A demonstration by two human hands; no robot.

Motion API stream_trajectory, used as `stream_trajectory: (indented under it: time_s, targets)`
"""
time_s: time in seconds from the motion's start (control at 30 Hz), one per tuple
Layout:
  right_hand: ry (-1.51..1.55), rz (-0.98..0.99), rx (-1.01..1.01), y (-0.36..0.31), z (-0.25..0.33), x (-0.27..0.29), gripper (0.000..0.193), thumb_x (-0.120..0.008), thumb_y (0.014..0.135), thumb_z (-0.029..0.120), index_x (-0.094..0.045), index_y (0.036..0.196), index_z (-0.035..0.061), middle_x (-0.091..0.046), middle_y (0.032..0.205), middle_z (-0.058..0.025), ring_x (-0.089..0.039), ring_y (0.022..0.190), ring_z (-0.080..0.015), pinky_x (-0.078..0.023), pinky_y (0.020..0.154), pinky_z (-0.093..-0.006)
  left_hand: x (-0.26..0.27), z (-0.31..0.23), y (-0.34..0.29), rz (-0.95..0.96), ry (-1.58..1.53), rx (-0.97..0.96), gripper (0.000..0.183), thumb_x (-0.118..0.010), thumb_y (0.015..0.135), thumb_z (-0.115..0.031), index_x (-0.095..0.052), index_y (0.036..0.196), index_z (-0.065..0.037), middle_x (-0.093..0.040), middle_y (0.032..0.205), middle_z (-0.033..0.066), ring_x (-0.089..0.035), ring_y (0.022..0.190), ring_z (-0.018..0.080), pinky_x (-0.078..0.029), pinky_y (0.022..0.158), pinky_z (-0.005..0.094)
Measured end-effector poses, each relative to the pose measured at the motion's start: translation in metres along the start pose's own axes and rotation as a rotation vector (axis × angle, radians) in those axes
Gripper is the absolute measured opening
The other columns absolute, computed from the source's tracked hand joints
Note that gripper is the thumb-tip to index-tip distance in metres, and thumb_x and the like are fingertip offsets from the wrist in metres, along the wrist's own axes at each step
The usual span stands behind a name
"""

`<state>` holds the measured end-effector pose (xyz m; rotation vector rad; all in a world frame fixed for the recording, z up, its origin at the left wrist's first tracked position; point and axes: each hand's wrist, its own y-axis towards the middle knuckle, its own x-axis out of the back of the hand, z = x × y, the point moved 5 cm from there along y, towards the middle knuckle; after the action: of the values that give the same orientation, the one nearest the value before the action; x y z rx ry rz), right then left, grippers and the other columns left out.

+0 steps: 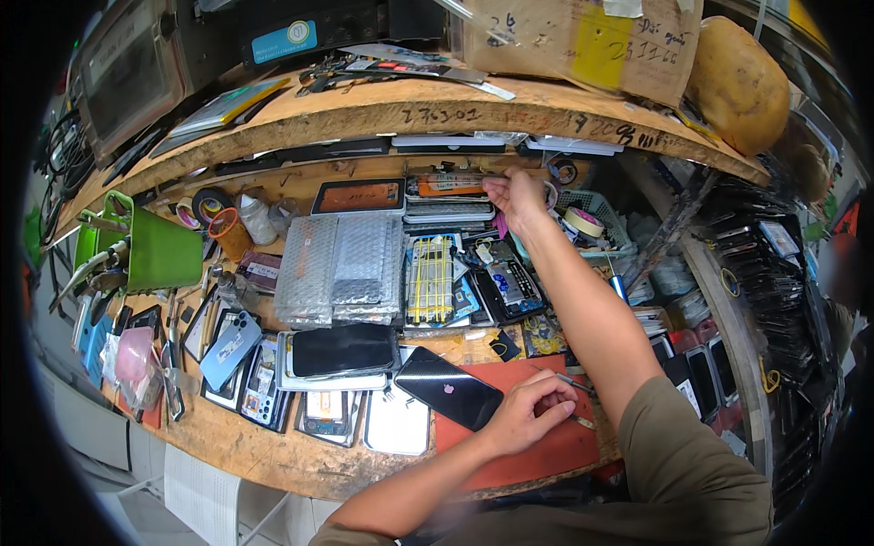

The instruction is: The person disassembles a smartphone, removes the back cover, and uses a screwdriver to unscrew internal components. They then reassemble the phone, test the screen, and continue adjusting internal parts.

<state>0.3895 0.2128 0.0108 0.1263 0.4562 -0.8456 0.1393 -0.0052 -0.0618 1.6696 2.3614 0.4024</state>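
My right hand [519, 198] reaches to the back of the bench under the shelf. Its fingers are pinched at the right end of a flat, clear-and-orange piece [452, 183] on top of a stack of flat devices [446, 211]; what they grip is hidden. On the red mat [519, 462] rests my left hand [534, 414], fingers curled inward; whether something is in them is hidden. A thin tool [579, 386] lies by its fingertips. Left of that hand, a black smartphone [448, 387] with a small lit logo lies partly on the mat.
Bubble-wrapped packs [341, 268], a phone frame bound with yellow bands [431, 278] and another black phone [344, 350] crowd the bench. A green tool holder [164, 246] stands left, a tape basket [605, 232] back right. The wooden shelf [401, 118] overhangs the back.
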Motion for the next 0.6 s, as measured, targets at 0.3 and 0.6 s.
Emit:
stream_trajectory:
  time_s: [0.3,0.6]
  targets:
    - [-0.05,0.146,-0.019,-0.062,0.011,0.014,0.024,-0.055,0.11,0.011,-0.057,0.124,-0.0078,-0.074,0.1,-0.0203,-0.072,0.076,-0.0216,-0.061,0.069,-0.0301,0.009,-0.013,0.004,-0.041,0.027,-0.019,0.014,-0.074,0.103,-0.015,-0.073,0.11,-0.003,-0.063,0.098,0.0046,-0.065,0.087,0.0142,-0.052,0.075,0.0292]
    - [0.057,0.441,0.076,-0.185,0.009,0.1,0.029,-0.057,0.115,0.014,-0.056,0.137,-0.0039,-0.073,0.114,-0.0138,-0.078,0.092,-0.0215,-0.062,0.078,-0.0296,0.106,-0.043,0.004,-0.81,0.06,-0.195,0.02,-0.06,0.11,-0.014,-0.066,0.123,-0.001,-0.061,0.104,0.0056,-0.059,0.086,0.0115,-0.05,0.081,0.0259]
